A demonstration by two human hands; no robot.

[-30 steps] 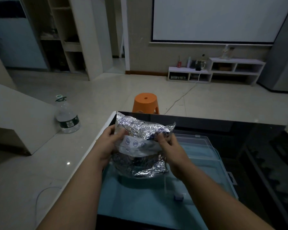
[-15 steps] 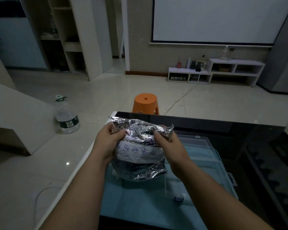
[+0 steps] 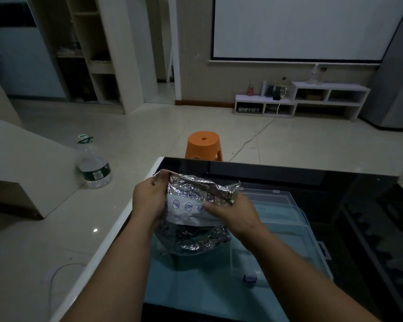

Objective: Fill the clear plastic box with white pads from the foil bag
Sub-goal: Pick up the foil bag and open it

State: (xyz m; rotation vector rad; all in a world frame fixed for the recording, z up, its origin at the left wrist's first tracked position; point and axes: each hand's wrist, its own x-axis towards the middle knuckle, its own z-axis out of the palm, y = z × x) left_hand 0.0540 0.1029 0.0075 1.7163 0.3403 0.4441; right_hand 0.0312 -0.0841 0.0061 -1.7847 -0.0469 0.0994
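We slid our left hand (image 3: 149, 201) up to pinch the foil bag's (image 3: 191, 238) top corner; right hand (image 3: 233, 212) grips its front. Probably opening it, no pads in the clear plastic box (image 3: 289, 219) yet.

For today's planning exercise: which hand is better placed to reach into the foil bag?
Probably right: the left hand anchors the foil bag by its top corner; the right hand holds its front.

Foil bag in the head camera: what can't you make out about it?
All in the head view:
- Hidden: white pads, if any, inside the crumpled foil bag.
- Unclear: bag mouth, open or sealed, crumpled between left hand and right hand.
- Too small, dim: label print.
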